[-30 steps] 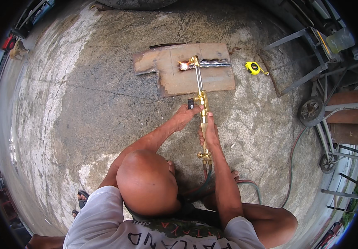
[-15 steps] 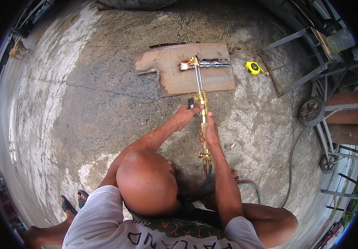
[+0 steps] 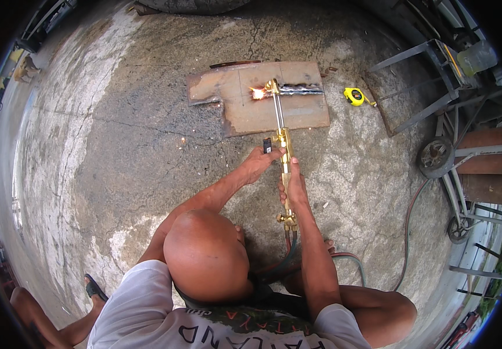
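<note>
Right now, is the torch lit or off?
Lit: bright orange sparks and a glow show where the head of the torch meets the metal plate.

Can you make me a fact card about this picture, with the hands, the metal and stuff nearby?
Right hand: wrapped around the brass torch
Left hand: touching the torch farther forward
Torch head: over the metal plate
Sparks: bright, just left of the torch head
Plate: lying on the concrete floor
Nearby: yellow tape measure, right of the plate
</note>
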`<move>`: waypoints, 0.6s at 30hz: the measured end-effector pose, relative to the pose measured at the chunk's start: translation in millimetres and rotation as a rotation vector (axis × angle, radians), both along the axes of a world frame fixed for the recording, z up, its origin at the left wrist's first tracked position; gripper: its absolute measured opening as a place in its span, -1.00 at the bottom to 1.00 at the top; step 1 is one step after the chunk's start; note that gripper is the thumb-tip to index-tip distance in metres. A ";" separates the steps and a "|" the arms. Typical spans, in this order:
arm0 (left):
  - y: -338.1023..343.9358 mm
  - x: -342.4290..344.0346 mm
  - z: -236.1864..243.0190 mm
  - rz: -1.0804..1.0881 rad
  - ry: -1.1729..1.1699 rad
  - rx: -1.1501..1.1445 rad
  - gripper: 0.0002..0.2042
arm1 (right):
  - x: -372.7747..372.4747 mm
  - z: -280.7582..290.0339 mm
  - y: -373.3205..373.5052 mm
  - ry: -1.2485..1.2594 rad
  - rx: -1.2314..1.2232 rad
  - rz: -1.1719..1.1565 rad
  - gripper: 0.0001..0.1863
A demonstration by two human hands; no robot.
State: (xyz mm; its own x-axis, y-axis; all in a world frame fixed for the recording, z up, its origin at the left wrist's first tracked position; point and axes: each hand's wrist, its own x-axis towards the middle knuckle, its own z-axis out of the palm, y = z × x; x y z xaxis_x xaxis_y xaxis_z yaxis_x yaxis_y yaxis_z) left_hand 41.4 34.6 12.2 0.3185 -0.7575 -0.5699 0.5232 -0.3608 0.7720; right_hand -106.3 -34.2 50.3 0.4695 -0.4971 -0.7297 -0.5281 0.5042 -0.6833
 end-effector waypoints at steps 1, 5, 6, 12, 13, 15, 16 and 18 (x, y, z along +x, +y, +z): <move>0.1 0.5 -0.2 -0.008 0.002 0.010 -0.53 | 0.0 0.6 0.2 0.002 0.003 0.001 -0.13; 0.2 -1.7 0.6 0.028 -0.004 -0.022 -0.55 | 0.0 0.3 -0.2 0.012 0.012 0.000 -0.14; 0.2 -2.3 1.2 0.033 -0.006 -0.028 -0.55 | 0.1 0.3 0.0 0.016 0.007 0.001 -0.14; 1.1 -1.1 -1.1 0.034 -0.004 -0.016 -0.55 | 1.8 3.8 1.8 0.025 -0.004 0.018 -0.14; 0.9 -1.4 -0.5 0.032 -0.003 -0.009 -0.55 | 1.7 4.0 1.7 0.024 -0.004 0.015 -0.14; 0.4 -1.8 0.9 0.034 -0.010 -0.006 -0.55 | 1.4 3.4 0.9 0.021 -0.003 0.011 -0.14; 0.9 -1.8 0.1 0.036 -0.013 -0.004 -0.56 | 1.6 2.3 1.0 0.019 -0.001 0.011 -0.14; 1.1 -1.7 -4.3 0.049 -0.009 -0.021 -0.57 | 1.8 1.8 0.6 0.019 0.011 0.008 -0.15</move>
